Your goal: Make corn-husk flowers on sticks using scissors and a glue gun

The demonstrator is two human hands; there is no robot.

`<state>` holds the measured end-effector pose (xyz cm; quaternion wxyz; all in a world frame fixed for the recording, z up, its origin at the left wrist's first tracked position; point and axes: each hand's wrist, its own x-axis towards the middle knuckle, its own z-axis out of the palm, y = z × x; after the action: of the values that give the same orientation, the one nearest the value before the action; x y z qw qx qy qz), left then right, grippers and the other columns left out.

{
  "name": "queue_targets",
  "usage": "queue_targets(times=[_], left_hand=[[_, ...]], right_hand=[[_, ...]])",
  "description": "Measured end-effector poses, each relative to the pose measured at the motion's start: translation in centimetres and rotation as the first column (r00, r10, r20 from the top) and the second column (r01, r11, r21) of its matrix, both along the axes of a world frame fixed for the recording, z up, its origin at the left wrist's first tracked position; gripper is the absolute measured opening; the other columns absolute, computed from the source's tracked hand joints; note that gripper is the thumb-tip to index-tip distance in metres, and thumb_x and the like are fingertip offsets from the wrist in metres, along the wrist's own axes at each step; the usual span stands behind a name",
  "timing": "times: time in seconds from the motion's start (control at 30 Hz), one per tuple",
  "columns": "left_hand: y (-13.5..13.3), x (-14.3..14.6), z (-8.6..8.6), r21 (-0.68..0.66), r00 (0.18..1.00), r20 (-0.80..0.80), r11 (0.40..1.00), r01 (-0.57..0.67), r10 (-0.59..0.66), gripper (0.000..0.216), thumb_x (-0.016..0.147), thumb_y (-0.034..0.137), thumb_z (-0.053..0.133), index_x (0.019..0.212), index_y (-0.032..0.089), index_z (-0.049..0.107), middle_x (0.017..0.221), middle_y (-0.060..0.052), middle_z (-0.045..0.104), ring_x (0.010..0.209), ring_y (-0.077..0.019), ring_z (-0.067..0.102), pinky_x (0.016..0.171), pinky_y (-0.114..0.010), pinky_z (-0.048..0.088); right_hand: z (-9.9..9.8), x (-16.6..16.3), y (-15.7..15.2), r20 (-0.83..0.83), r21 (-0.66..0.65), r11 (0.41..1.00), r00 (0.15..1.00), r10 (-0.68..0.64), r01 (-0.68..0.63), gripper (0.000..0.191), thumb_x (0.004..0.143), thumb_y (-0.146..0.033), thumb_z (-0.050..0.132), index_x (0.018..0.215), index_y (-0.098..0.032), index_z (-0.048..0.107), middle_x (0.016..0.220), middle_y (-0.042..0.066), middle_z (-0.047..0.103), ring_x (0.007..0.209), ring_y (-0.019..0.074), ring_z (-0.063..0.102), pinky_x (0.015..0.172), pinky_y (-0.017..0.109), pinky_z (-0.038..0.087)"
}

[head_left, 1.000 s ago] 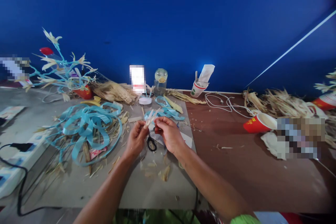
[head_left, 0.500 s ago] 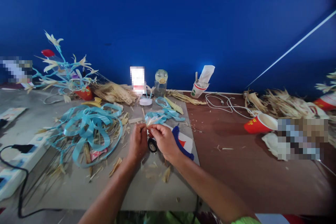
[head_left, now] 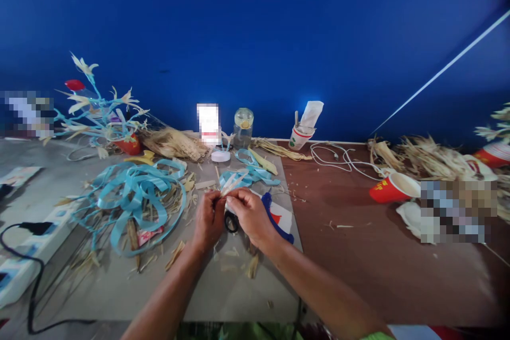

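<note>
My left hand (head_left: 209,220) and my right hand (head_left: 252,213) meet over the grey board, fingertips pinched together. Between them is a small flower of pale dried husk (head_left: 234,185), its thin petals pointing up and away from me. Its lower end is hidden by my fingers. Just below the fingertips lies a black ring-shaped handle (head_left: 231,221), like that of scissors. Beside my right hand rests a curved blue tool (head_left: 278,222) on a white and red sheet. A short coil of light-blue ribbon (head_left: 258,174) lies beyond my hands.
Left of my hands are a heap of blue ribbon (head_left: 133,191), husk scraps and a power strip (head_left: 37,255). Behind stand a branched husk-flower arrangement (head_left: 93,103), a glass jar (head_left: 243,130) and a cup (head_left: 299,138). A red paper cup (head_left: 388,188) lies tipped at right.
The husk petals now show longer and more clearly above my fingertips, leaning right. Both hands remain pinched together in nearly the same place. The camera view has shifted slightly.
</note>
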<state>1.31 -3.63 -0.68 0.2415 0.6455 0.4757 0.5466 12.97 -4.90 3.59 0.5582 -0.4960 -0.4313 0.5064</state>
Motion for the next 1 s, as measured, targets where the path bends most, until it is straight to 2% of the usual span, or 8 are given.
queue_targets(times=[0.23,0.4,0.6,0.7,0.8,0.9,1.0], left_hand=[[0.6,-0.1,0.1,0.023,0.997,0.000,0.997,-0.079,0.079,0.006,0.084,0.023,0.050,0.084,0.020,0.055,0.074,0.000,0.057,0.069,-0.0142,0.052,0.066,-0.027,0.042],[0.7,-0.3,0.1,0.025,0.996,0.011,0.995,-0.092,0.092,0.008,0.084,0.025,0.050,0.083,0.019,0.056,0.071,0.001,0.057,0.065,-0.0125,0.052,0.063,-0.025,0.042],[0.7,-0.2,-0.6,0.086,0.997,0.042,0.994,-0.064,0.061,0.005,0.083,0.021,0.051,0.082,0.019,0.055,0.069,0.002,0.053,0.061,-0.0105,0.051,0.059,-0.023,0.041],[0.7,-0.2,-0.8,0.080,0.996,0.045,0.993,-0.085,0.082,0.005,0.083,0.021,0.051,0.082,0.018,0.055,0.069,0.002,0.053,0.062,-0.0107,0.050,0.060,-0.024,0.041],[0.8,-0.1,-0.6,0.102,0.995,0.079,0.992,-0.076,0.068,0.006,0.084,0.020,0.050,0.082,0.019,0.056,0.068,0.002,0.052,0.062,-0.0109,0.050,0.060,-0.024,0.041],[1.0,0.0,-0.4,0.150,0.992,0.125,0.988,-0.045,0.026,0.006,0.084,0.019,0.052,0.082,0.019,0.057,0.074,0.001,0.054,0.069,-0.0121,0.051,0.065,-0.025,0.041],[1.2,0.0,-0.4,0.159,0.986,0.165,0.986,-0.047,0.021,0.005,0.083,0.018,0.053,0.083,0.020,0.058,0.079,0.000,0.054,0.074,-0.0126,0.051,0.069,-0.026,0.040]], right_hand=[[-0.5,0.0,0.4,-0.031,-0.120,0.993,0.999,-0.020,0.017,0.013,0.070,-0.030,0.060,0.071,-0.018,0.064,0.068,-0.001,0.059,0.065,0.0121,0.049,0.064,0.025,0.040],[-0.4,0.0,0.4,-0.061,-0.126,0.992,0.997,-0.037,0.029,0.013,0.068,-0.030,0.062,0.071,-0.018,0.065,0.068,-0.001,0.060,0.065,0.0119,0.050,0.064,0.025,0.040],[-0.3,-0.5,0.1,-0.175,-0.118,0.992,0.984,0.017,-0.038,0.012,0.066,-0.025,0.063,0.076,-0.019,0.066,0.070,-0.002,0.062,0.064,0.0116,0.052,0.066,0.026,0.041],[-0.2,-0.5,0.2,-0.209,-0.142,0.989,0.978,0.003,-0.034,0.011,0.063,-0.023,0.065,0.073,-0.018,0.066,0.067,-0.002,0.061,0.061,0.0106,0.050,0.064,0.025,0.040],[0.4,0.4,0.7,-0.331,-0.169,0.985,0.944,-0.015,-0.044,0.009,0.061,-0.024,0.067,0.067,-0.019,0.064,0.061,-0.004,0.057,0.057,0.0088,0.047,0.061,0.024,0.038],[1.3,1.9,1.3,-0.486,-0.172,0.978,0.874,0.018,-0.116,0.016,0.061,-0.030,0.070,0.070,-0.018,0.065,0.061,-0.003,0.057,0.058,0.0093,0.050,0.062,0.025,0.040],[2.1,3.0,1.6,-0.488,-0.181,0.968,0.870,0.067,-0.175,0.029,0.059,-0.041,0.073,0.074,-0.017,0.067,0.066,-0.001,0.060,0.061,0.0110,0.053,0.063,0.026,0.041]])
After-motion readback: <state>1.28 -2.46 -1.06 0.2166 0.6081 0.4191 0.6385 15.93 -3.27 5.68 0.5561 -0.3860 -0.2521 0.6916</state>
